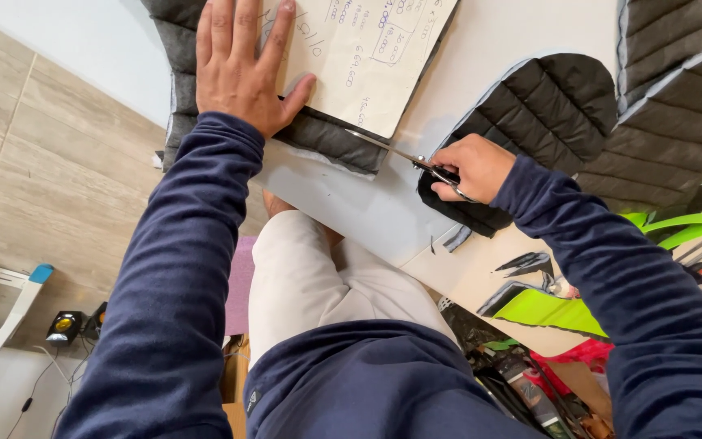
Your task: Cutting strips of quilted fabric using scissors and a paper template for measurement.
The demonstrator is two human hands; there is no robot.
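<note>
The white surface [343, 203] runs across the upper part of the view, its near edge slanting above the person's lap. On it lie several pieces of dark grey quilted fabric: one long piece [327, 140] under the paper pattern, a rounded cut piece [546, 106] to the right of it, and two more overlapping pieces [668, 114] at the far right. A cream paper pattern [367, 57] with handwritten notes rests on top of the long quilted piece, its lower edge lined up just inside the fabric's edge.

The left hand [241, 65] lies flat with fingers spread — palm pressing down on the pattern and the quilted piece together. The right hand [474, 167] is closed around the handles of a pair of scissors [404, 153], whose blades point left toward the pattern's lower corner, at the fabric's edge.

Below the surface, at the right, sit bright green sheet scraps [562, 313] and a cluttered heap of tools and red material, too jumbled to tell apart. A few small dark fabric trimmings [522, 262] lie near the surface's edge.
</note>
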